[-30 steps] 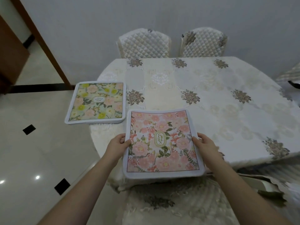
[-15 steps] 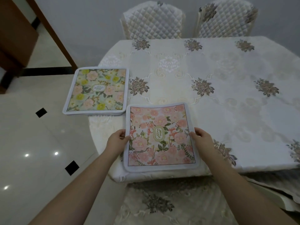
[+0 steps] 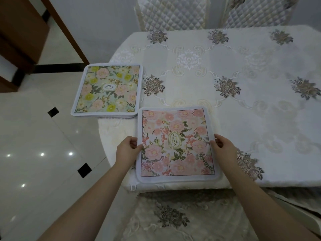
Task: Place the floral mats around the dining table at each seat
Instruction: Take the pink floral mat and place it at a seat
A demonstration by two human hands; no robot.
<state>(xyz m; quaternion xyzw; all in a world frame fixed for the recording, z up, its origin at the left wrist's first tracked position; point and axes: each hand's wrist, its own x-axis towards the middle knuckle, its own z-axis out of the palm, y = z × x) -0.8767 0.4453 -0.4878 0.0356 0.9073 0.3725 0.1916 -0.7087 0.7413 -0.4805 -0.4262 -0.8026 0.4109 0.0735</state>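
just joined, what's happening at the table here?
A person is setting floral mats on a dining table covered in an embroidered cloth. Both hands hold the pink mat by its side edges, left hand and right hand, at the near edge above a chair seat. A yellow-green mat lies at the table's left end, overhanging it. Two quilted chairs stand on the far side.

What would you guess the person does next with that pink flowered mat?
Probably let go: the pink mat already lies flat on the table above the near chair, with the left hand and right hand holding its side edges.
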